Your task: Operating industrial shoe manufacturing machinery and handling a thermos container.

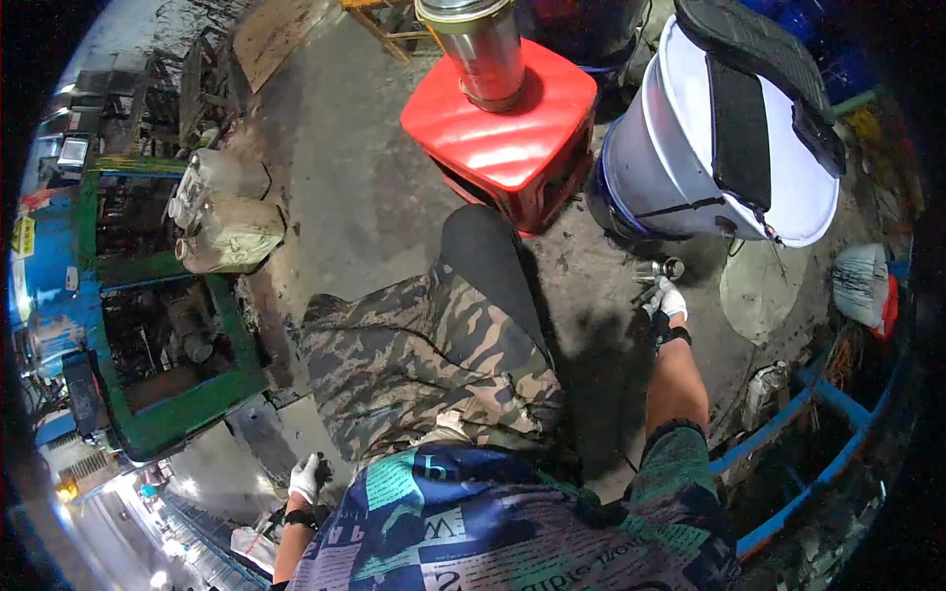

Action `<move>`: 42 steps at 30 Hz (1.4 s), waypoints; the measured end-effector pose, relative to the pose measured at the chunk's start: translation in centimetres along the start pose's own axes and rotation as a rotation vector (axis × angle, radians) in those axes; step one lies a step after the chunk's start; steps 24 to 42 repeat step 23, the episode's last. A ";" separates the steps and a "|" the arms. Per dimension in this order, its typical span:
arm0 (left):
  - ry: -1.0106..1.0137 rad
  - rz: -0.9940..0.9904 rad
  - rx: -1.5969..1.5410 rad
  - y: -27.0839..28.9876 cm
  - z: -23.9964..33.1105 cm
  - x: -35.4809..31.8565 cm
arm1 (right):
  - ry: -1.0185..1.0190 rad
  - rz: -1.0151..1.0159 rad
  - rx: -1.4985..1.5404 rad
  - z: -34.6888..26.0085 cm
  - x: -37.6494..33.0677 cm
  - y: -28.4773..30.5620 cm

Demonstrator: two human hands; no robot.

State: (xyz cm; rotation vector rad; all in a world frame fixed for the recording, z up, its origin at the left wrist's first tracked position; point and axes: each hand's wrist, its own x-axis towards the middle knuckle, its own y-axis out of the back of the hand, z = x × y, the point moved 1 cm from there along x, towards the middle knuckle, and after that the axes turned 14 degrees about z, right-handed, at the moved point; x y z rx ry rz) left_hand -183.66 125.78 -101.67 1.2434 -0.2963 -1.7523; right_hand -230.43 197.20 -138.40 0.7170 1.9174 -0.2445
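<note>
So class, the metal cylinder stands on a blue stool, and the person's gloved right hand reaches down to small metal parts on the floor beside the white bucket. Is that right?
Not quite: the stool is red, not blue, as the head view shows. The rest holds: the metal cylinder stands on it, and the gloved right hand reaches the small metal parts beside the white bucket.

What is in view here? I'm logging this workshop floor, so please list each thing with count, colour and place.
metal cylinder: one, silver, on the stool.
stool: one, red, top centre.
bucket: one, white, top right, dark strap across it.
metal cup: one, small, shiny, on the floor by the right hand.
jugs: two, grimy whitish, left.
frame: one, green, left.
right hand: white glove, reaching to the cup.
left hand: white glove, lower left; grip unclear.
</note>
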 end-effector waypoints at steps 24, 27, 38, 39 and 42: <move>-0.448 -0.030 0.603 -3.9 17.2 13.5 | -0.107 -0.002 0.143 13.1 -7.1 6.2; -0.448 -0.030 0.603 -3.9 17.2 13.5 | -0.107 -0.002 0.143 13.1 -7.1 6.2; -0.448 -0.030 0.603 -3.9 17.2 13.5 | -0.107 -0.002 0.143 13.1 -7.1 6.2; -0.448 -0.030 0.603 -3.9 17.2 13.5 | -0.107 -0.002 0.143 13.1 -7.1 6.2; -0.448 -0.030 0.603 -3.9 17.2 13.5 | -0.107 -0.002 0.143 13.1 -7.1 6.2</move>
